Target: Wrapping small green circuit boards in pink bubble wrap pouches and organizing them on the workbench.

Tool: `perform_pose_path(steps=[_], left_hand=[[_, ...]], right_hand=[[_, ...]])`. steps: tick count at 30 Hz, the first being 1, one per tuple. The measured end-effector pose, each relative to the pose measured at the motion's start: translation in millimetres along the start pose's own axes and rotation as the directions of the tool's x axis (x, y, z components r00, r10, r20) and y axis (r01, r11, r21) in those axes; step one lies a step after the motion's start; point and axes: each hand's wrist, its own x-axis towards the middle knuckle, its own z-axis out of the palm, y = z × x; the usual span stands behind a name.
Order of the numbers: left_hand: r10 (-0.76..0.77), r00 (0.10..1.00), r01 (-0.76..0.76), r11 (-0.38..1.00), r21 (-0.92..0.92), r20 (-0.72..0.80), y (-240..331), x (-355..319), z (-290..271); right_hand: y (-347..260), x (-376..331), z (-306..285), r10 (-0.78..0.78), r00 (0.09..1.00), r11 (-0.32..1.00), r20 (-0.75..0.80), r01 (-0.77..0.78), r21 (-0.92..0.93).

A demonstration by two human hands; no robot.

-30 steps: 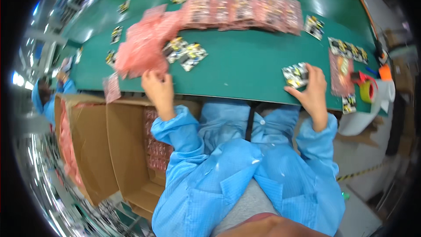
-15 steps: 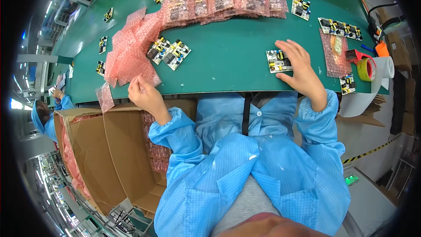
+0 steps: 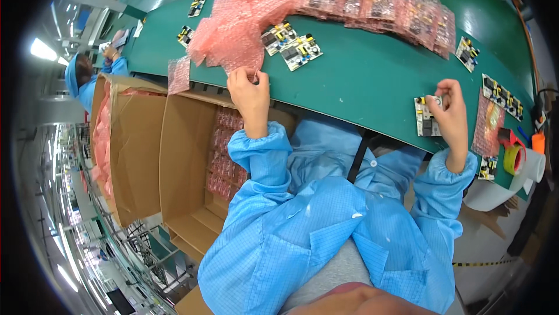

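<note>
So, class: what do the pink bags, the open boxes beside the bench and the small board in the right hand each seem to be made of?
Pink bags: thin translucent plastic, probably bubble wrap, dimpled and crumpled; the left hand touches one.
Open boxes: brown cardboard, matt, with folded flaps.
Small board in the right hand: a rigid pale circuit board with dark and yellow parts; the exact material is unclear.

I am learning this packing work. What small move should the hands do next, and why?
Probably lift one pink bubble bag free of the pile: the left hand already pinches its edge, while the right hand holds a circuit board at the green table edge, unbagged.
</note>
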Motion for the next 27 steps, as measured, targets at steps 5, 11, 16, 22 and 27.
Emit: perform_pose_path(steps=[5, 11, 16, 22, 27], left_hand=[[-0.168, 0.983, 0.135, 0.941, -0.311, -0.081, -2.9, -6.0, -1.1], [-0.119, 0.973, 0.038, 0.928, -0.372, -0.196, -4.7, -3.9, -5.7], [-0.048, 0.999, 0.048, 0.999, -0.025, 0.004, -4.4, -4.1, 2.6], [0.022, 0.995, -0.019, 0.999, -0.036, 0.102, -25.8, 1.7, -7.1], [0.042, 0.999, -0.044, 0.994, 0.1, 0.025, -21.6, 5.9, -4.7]], right_hand=[[0.6, 2.2, -3.9, 0.107, 0.994, 0.991, 0.008, -0.107, 0.085], [27.3, -5.2, -30.0, 0.197, 0.951, 0.974, 0.237, -0.219, 0.066], [34.9, -10.7, -31.1, 0.161, 0.962, 0.954, 0.221, -0.209, 0.216], [35.9, -18.5, -42.3, 0.218, 0.925, 0.903, 0.311, -0.313, 0.295], [40.9, -30.3, -53.1, 0.182, 0.931, 0.874, 0.316, -0.3, 0.382]])
